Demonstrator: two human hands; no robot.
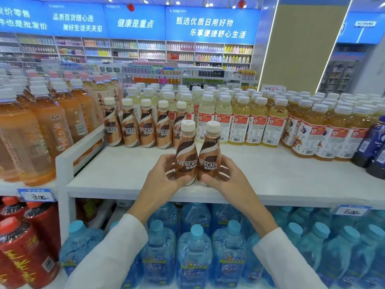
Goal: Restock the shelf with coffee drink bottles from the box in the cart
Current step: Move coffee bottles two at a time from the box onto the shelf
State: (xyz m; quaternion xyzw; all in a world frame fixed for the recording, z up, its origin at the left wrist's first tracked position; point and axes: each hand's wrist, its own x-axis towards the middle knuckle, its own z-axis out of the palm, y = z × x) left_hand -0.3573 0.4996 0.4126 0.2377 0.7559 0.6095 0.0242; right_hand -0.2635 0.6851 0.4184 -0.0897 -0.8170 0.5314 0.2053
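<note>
Two brown Nescafe coffee bottles with cream caps stand upright and touching near the front edge of the white shelf (281, 174). My left hand (161, 177) grips the left bottle (186, 152). My right hand (227, 176) grips the right bottle (209, 153). Behind them, a row of several identical coffee bottles (129, 124) stands at the back left of the shelf. The cart and box are out of view.
Yellow drink bottles (254, 119) fill the back right of the shelf. Orange tea bottles (48, 122) crowd the left beyond a white divider (64, 163). Dark blue bottles (373, 142) stand far right. Blue water bottles (193, 255) and red bottles (18, 253) sit below.
</note>
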